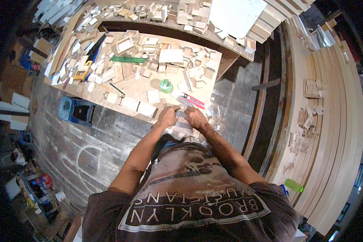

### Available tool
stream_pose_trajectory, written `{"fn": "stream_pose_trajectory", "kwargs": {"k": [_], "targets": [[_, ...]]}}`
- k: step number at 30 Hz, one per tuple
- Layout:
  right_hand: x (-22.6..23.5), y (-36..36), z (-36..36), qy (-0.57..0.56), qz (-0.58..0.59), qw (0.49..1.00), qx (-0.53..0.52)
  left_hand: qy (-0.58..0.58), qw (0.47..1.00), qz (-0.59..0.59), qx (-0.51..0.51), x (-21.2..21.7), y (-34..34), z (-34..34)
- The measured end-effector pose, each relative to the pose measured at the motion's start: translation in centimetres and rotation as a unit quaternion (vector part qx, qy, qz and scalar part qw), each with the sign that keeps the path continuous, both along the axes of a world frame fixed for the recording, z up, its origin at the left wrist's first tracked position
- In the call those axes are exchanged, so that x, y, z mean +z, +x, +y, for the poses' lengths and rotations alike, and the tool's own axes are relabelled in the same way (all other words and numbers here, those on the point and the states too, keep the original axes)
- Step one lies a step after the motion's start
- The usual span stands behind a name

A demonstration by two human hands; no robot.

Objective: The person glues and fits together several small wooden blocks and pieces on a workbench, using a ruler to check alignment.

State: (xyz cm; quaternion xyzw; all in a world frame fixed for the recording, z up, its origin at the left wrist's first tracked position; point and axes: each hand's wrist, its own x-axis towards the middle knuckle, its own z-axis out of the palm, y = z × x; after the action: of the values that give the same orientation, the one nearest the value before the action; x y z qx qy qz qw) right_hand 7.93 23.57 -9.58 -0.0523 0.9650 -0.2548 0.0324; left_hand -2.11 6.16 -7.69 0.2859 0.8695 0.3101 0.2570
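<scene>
Close to my body, at the near edge of the wooden workbench (pixel 177 103), both hands meet around a small flat grey-brown piece (pixel 183 120). My left hand (pixel 167 117) is closed on its left side. My right hand (pixel 196 118) grips the right side with bent fingers. The piece's exact kind is too small to make out. Just beyond my right hand lie a red-handled cutter (pixel 194 101) and a pale strip (pixel 184 101). A green round bottle (pixel 165 85) stands farther back, and a pale wood block (pixel 147 109) rests left of my left hand.
Many small wood blocks and box frames (pixel 125 45) crowd the bench, with a green strip (pixel 129 59) and a yellow-handled tool (pixel 83 71) among them. A blue container (pixel 72 109) stands on the floor at left. Long boards (pixel 330 121) line the right.
</scene>
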Motion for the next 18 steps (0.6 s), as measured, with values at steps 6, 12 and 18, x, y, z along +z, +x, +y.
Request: {"fn": "stream_pose_trajectory", "kwargs": {"k": [6, 12, 18], "targets": [[-1.2, 0.3, 0.1, -0.001, 0.025, 1.0, -0.007, -0.048, 0.996, -0.031, -0.069, 0.2, -0.8, 0.4], [-0.5, 0.3, -0.6, -0.018, 0.037, 0.999, -0.018, 0.051, 0.995, 0.033, -0.075, -3.8, -1.0, -0.6], [-0.4, 0.7, -0.6, -0.012, 0.035, 0.999, -0.035, 0.048, 0.997, -0.007, -0.054, -2.0, -0.6, -0.3]]}}
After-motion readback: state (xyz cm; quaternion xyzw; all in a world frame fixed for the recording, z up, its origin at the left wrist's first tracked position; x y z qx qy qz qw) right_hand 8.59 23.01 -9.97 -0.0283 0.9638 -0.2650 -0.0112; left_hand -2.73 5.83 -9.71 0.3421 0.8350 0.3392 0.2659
